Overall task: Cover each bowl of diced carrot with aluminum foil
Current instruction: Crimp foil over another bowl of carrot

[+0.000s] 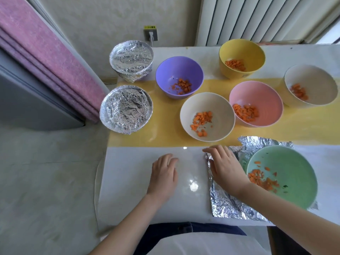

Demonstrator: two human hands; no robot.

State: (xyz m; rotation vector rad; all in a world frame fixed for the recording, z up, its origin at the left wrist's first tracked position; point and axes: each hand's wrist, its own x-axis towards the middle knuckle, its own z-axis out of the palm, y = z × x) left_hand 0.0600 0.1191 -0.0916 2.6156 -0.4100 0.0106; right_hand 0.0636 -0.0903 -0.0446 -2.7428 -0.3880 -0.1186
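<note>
Left hand [163,173] lies flat on the white table [128,181], fingers relaxed, holding nothing. Right hand [224,166] presses straight fingers on the left edge of the foil sheet [226,205], which lies under the uncovered green bowl [294,162] of carrot. Two foil-covered bowls [126,109] stand far left.
</note>
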